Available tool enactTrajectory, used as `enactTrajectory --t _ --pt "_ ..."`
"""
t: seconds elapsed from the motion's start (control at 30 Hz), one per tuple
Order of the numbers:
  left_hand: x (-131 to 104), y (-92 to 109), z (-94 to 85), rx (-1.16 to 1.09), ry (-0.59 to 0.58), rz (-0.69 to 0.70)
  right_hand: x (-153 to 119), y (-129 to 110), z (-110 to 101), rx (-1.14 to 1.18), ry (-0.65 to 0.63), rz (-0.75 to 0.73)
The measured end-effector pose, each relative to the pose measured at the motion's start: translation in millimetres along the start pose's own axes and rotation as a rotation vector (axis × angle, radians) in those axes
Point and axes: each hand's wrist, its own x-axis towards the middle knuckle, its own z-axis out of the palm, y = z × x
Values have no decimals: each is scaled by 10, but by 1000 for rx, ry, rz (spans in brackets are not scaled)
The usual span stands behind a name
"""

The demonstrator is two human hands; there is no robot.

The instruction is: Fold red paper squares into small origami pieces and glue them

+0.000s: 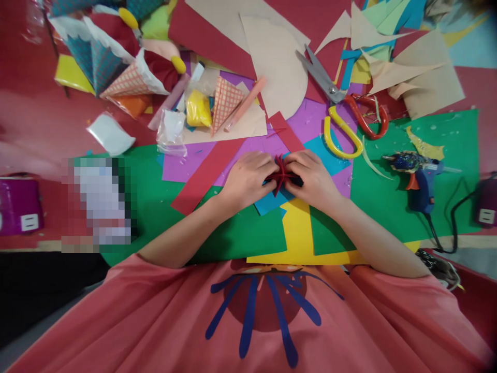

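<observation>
A small folded piece of dark red paper (278, 175) is pinched between my two hands at the middle of the view. My left hand (250, 176) grips its left side with the fingers curled in. From the right, my right hand (310, 178) holds the other side, thumb and fingers pressed together. The fingertips hide part of the piece. Blue paper (267, 204) lies below the hands, and a long red strip (205, 178) stretches out to the left of them. Another red strip (286, 132) lies just above.
Large scissors (333, 93) with red and yellow handles lie above my right hand. A blue glue gun (425, 184) with a black cord rests at the right. Fabric cones (103, 67), packets and a beige paper piece (272, 62) lie toward the back. Green sheets (240, 238) lie underneath.
</observation>
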Motion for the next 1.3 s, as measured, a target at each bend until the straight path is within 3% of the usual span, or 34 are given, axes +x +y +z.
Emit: enactTrajectory --t 0.27,0.43,0.6,0.93,1.3 --pt "-2 9 14 -15 -5 -15 -3 1 3 37 -20 24" --pt "11 8 -46 -157 -46 -58 -5 13 -2 74 -20 30" --pt "29 -75 -171 -350 -121 -39 -7 27 -5 50 -1 -4" --pt "61 -198 -234 -409 -208 42 -6 26 -20 80 -11 22" --pt "51 -218 -190 -377 -156 88 -19 33 -1 48 3 6"
